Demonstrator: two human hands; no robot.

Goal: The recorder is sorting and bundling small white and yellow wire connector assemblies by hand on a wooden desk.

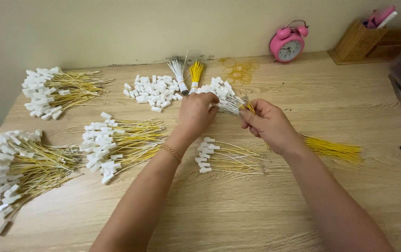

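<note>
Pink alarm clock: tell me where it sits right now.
In the head view, the pink alarm clock stands at the back of the wooden table against the wall, right of centre, between the loose yellow rubber bands and the wooden organiser.

in front of me is a pale wood-grain table top (pixel 237 219), and on it lie four heaps of yellow wires with white plastic plugs (pixel 116 144), three to my left and one small one (pixel 226 158) near the middle. farther back lie a pile of loose white plastic plugs (pixel 153 91), two taped wire bundles, one white (pixel 179 72) and one yellow (pixel 195 72), and some thin yellow rubber bands (pixel 238 71). a pink round alarm clock (pixel 287 44) and a brown wooden box (pixel 373 44) stand at the back edge, and a sheaf of bare yellow wires (pixel 336 150) lies to my right.
</note>
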